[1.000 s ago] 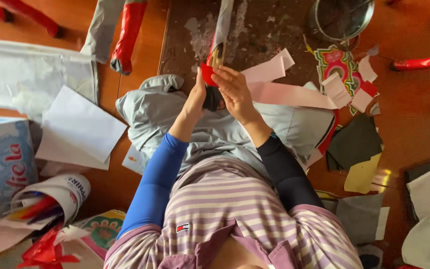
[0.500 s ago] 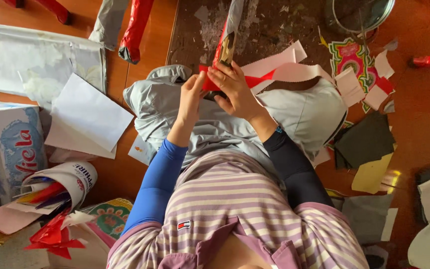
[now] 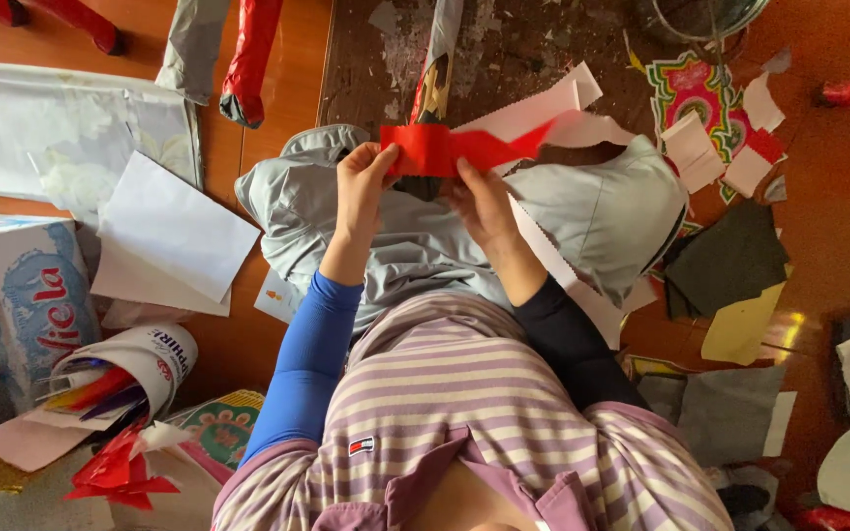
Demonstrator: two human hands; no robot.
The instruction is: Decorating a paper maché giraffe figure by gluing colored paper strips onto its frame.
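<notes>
Both grips are pinched on the red paper strip [image 3: 455,149]: left hand [image 3: 361,182] at its end, right hand [image 3: 484,202] mid-strip (keep it taut while folding, I'd judge)

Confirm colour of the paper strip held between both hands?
Red paper strip, plain; head view.

The metal bowl [image 3: 705,18] at the top is cut off by the frame, only its lower rim showing. The left hand [image 3: 364,187] covers one end of the red paper strip [image 3: 455,149], and the right hand's [image 3: 484,202] fingertips disappear behind it. The lettered box [image 3: 27,295] runs off the left edge.
</notes>
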